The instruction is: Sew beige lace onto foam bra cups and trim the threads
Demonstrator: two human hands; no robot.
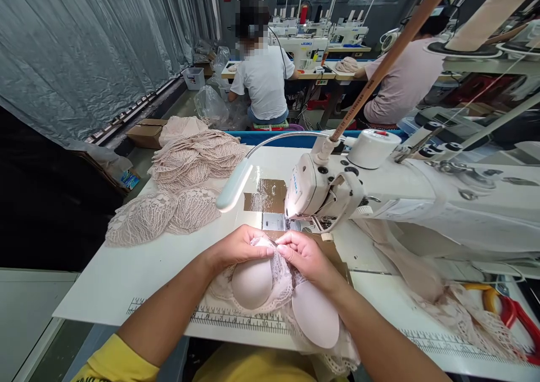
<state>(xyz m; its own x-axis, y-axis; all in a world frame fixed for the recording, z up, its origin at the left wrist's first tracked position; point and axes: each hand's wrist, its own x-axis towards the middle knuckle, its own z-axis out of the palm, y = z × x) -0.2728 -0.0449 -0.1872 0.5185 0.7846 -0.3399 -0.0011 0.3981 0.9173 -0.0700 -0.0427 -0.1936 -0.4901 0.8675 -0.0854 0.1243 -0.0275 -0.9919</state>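
Observation:
A pale pink lace bra (252,283) with smooth moulded cups lies across the front of the table, its lower right part hanging over the edge. My left hand (244,246) pinches its upper lace edge between thumb and fingers. Right beside it, my right hand (301,252) pinches the same edge, and the two thumbs nearly meet. Just beyond my fingertips is the needle area of a white sewing machine (324,191). What lies exactly between the fingertips is too small to make out.
Stacked lace bra pieces (198,157) lie at the back left of the table. A lit gooseneck lamp (234,185) bends over the work. To the right are red-handled scissors (517,320) and more lace fabric (468,320). Two people sit at machines ahead, one in a white shirt (268,84).

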